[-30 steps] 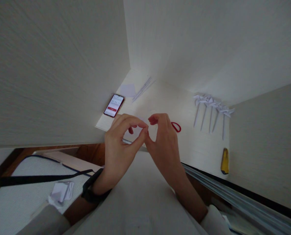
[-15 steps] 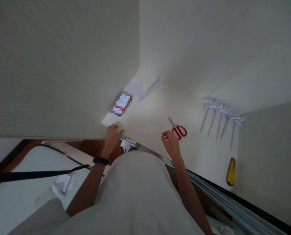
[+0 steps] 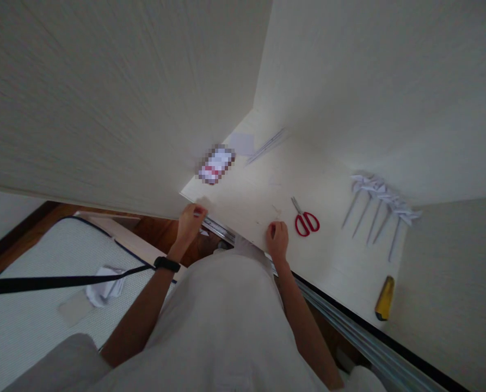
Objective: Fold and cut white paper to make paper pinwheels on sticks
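At the front edge of the white surface, my left hand has half-curled fingers apart from the thumb, with nothing visible between them. A white paper scrap shows below this hand, past the edge. My right hand rests near the edge with fingers curled together; whatever they may hold is hidden. Red-handled scissors lie just right of it, blades pointing away. Small thin scraps lie just beyond my right hand.
Several white paper pinwheels on sticks lie at the right, above a yellow utility knife. A phone, a paper square and thin sticks lie at the back left. Crumpled paper sits on a mesh surface at lower left.
The white paper below my left hand has dropped lower and mostly out of sight. My right hand has moved left, away from the scissors, and its fingers have curled in. The view has shifted.
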Demonstrator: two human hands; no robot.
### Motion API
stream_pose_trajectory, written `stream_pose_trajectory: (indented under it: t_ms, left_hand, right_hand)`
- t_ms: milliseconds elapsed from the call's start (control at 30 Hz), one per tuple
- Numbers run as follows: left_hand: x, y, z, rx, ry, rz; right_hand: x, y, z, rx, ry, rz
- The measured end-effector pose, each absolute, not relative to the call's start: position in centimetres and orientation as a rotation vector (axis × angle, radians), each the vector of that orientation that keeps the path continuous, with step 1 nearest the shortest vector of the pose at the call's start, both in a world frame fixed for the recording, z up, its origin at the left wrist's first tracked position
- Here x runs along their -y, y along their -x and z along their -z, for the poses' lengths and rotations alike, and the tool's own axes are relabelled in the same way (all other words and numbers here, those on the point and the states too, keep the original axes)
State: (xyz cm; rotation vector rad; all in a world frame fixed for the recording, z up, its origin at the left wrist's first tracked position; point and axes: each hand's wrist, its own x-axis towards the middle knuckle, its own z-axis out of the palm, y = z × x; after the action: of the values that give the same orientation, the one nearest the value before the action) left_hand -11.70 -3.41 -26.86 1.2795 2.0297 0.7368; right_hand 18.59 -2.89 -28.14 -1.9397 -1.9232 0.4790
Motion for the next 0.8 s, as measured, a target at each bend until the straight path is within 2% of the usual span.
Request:
stream_pose_trajectory:
  t_ms: [467,800]
  left_hand:
    - [-0.8,7.7,25.0,-1.829,-1.347,-0.713]
    - [-2.0,4.8,25.6,-1.658,-1.338,-0.648]
  right_hand:
    - [3.2,-18.9,28.4,1.853,1.868,-0.529]
    - [3.2,-19.0,28.2,1.744,1.796,-0.661]
